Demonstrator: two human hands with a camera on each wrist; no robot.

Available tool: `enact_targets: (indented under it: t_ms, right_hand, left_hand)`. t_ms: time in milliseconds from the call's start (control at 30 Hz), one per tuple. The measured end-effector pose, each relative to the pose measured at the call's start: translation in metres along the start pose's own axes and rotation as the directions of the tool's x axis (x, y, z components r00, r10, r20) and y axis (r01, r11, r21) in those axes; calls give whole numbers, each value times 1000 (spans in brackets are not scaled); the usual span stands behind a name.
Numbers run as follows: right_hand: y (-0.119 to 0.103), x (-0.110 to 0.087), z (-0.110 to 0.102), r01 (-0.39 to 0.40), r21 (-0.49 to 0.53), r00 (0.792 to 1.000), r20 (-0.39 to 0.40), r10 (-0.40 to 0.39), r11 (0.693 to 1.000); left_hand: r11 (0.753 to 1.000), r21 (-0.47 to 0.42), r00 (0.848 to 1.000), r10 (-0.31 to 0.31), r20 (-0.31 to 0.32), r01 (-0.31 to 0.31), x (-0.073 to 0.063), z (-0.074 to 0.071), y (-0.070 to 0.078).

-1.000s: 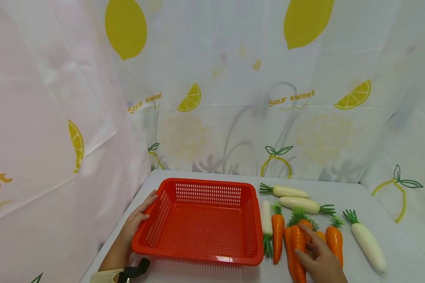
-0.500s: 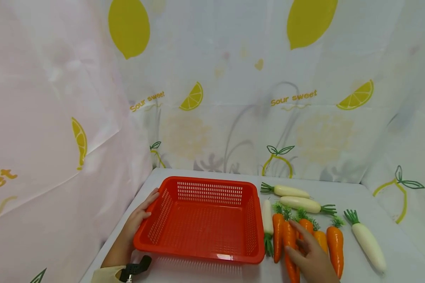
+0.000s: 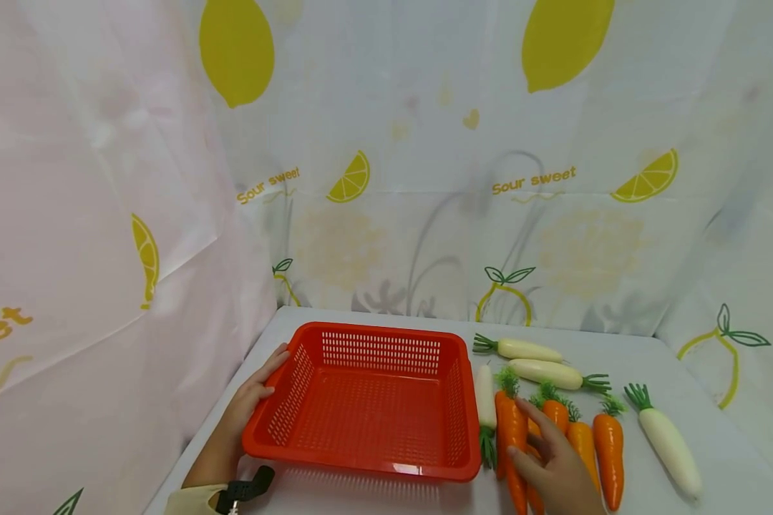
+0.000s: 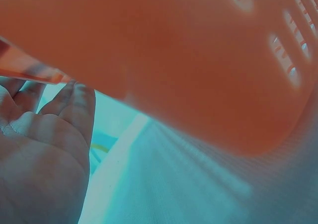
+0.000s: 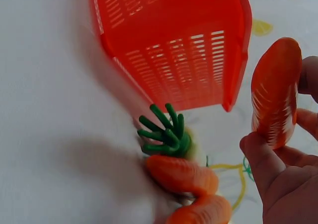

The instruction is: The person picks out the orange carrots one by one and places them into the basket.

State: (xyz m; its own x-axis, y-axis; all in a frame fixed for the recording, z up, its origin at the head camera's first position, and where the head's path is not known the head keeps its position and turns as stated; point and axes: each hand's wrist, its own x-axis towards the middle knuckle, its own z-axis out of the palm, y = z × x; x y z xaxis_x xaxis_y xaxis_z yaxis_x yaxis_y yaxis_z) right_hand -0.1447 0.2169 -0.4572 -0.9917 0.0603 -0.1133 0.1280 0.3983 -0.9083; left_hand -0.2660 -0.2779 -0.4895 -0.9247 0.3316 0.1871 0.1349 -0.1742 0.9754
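My left hand (image 3: 248, 404) holds the left rim of a red plastic basket (image 3: 361, 472); in the left wrist view its fingers (image 4: 74, 107) meet the rim, their tips hidden. To the right, my right hand (image 3: 557, 465) pinches an orange carrot (image 3: 514, 450) between thumb and fingers. The right wrist view shows that carrot (image 5: 276, 92) held apart from the carrots below. From the head it overlaps the leftmost carrot (image 3: 500, 422). More carrots (image 3: 608, 454) with leafy green tops lie right of the hand. One is partly covered by the hand.
Several white radishes with green stalks lie around the carrots: one (image 3: 485, 400) beside the basket, two at the back, such as this radish (image 3: 544, 372), and another radish (image 3: 670, 447) far right. A lemon-print curtain (image 3: 386, 236) encloses the white table (image 3: 644, 357).
My right hand has moved left with the carrot, from the middle of the carrots to over the leftmost one. The left hand and basket have stayed in place.
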Motion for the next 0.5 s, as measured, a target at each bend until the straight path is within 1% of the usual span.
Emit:
enact_targets:
  t_ms: [33,67,167,267,300,433,500]
  right_hand:
    - [-1,0,1,8,-2,1000,-8,-8,1000]
    - [-2,0,2,14,-10,1000,-15,-14,1000]
    - [-4,3,7,13,-38,999,-38,-15,999]
    - [-8,4,11,8,-50,999,-37,-10,999]
    - [-9,5,11,10,-48,999,-33,-12,999]
    - [-16,5,13,20,-40,1000,-21,-21,999]
    - [-19,6,14,27,-21,999,-19,-27,999]
  left_hand:
    - [1000,4,1000,-23,-16,23,0,1,2]
    - [999,7,999,-31,-25,31,0,1,3]
    - [999,14,998,-34,-43,34,-1,3,3]
    - [999,9,999,45,-10,-45,1,0,-3]
    - [999,8,999,53,-8,-53,1,0,-4]
    - [998,7,998,58,-2,-58,0,1,-3]
    - [999,10,999,46,-9,-46,0,2,-2]
